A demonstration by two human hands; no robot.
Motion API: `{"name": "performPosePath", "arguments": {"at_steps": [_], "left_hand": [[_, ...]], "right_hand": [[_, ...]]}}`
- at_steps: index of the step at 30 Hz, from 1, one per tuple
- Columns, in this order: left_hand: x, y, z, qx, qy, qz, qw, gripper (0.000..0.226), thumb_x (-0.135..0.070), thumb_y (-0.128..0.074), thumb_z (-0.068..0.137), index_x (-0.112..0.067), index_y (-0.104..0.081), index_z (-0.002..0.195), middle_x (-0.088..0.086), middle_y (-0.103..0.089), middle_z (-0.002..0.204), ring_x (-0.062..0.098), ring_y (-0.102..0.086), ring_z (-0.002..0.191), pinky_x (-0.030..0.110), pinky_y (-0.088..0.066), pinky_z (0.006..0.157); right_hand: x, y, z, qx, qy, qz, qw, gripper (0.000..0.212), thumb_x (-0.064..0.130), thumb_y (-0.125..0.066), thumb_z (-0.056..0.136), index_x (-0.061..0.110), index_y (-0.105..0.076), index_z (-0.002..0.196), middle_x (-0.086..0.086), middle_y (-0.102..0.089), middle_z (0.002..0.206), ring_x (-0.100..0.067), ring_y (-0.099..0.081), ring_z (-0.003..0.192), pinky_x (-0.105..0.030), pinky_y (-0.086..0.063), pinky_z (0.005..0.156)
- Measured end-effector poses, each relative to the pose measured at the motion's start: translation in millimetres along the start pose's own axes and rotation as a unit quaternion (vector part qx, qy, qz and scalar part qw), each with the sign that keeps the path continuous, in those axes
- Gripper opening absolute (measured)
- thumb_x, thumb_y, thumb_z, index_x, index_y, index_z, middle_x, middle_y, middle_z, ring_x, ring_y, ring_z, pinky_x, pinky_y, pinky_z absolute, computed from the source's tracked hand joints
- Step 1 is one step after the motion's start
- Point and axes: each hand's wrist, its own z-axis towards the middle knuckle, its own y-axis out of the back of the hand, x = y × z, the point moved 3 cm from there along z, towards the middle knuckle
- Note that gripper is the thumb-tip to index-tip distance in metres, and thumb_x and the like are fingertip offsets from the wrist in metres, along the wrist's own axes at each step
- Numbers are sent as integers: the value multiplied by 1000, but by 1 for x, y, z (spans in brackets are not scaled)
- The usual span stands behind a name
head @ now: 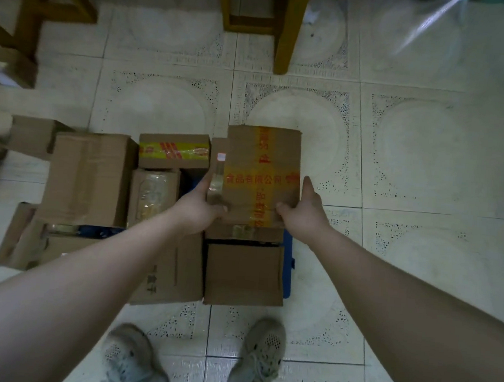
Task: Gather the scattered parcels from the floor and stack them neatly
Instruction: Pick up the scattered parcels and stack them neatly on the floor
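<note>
I hold a cardboard parcel with crossed yellow tape and red print (264, 167) in both hands, above the right end of a group of parcels on the floor. My left hand (198, 207) grips its near-left corner, thumb on top. My right hand (302, 210) grips its near-right corner. Under and around it lie several brown boxes: a plain one (244, 274) close to my feet, a large one (89, 178) at the left, and a small one with a yellow tape band (174, 151) behind.
Wooden furniture legs (287, 28) stand at the far centre and far left (32, 22). A blue object (287, 266) shows under the right boxes. My two shoes (257, 360) are on the tiled floor at the bottom. More cardboard sits at the left edge (32, 136).
</note>
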Motion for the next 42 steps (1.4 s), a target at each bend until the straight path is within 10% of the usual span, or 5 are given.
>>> {"name": "performPosePath", "arguments": {"at_steps": [3,10,25,31,42], "left_hand": [[-6,38,-41,-24,11,26,999,83,-27,-62,89,-32,-6,151,1,-28,154,23,-36,135,31,-36,99],[-32,149,-180,-35,-15,79,996,78,-36,-62,88,-37,-14,149,0,-27,154,23,-33,137,34,-35,100],[-24,364,-459,-222,-60,112,967,72,-34,-65,86,-29,-27,147,1,-29,154,20,-32,137,36,-39,101],[13,427,-553,-285,-14,91,954,72,-37,-66,84,-31,-29,146,1,-30,153,20,-35,136,38,-34,104],[152,533,-678,-380,8,52,923,68,-35,-59,91,-23,-26,148,6,-19,157,24,-22,142,38,-27,110]], "right_hand": [[28,17,-37,-8,3,-21,1000,76,32,-58,93,24,-12,152,-9,-33,145,-19,-44,107,-27,-37,83],[122,40,-184,-14,-28,-61,998,69,41,-51,95,22,-19,153,-4,-30,155,-28,-33,139,-45,-33,110],[333,6,-404,-65,144,-255,954,66,47,-54,93,20,-30,148,-12,-43,145,-26,-55,114,-41,-51,90],[398,-39,-457,-43,234,-334,912,68,54,-49,92,23,-28,149,-10,-37,150,-32,-40,133,-48,-40,105],[518,-211,-552,20,386,-373,843,66,51,-53,91,21,-34,146,-9,-45,143,-27,-51,123,-37,-48,88]]}}
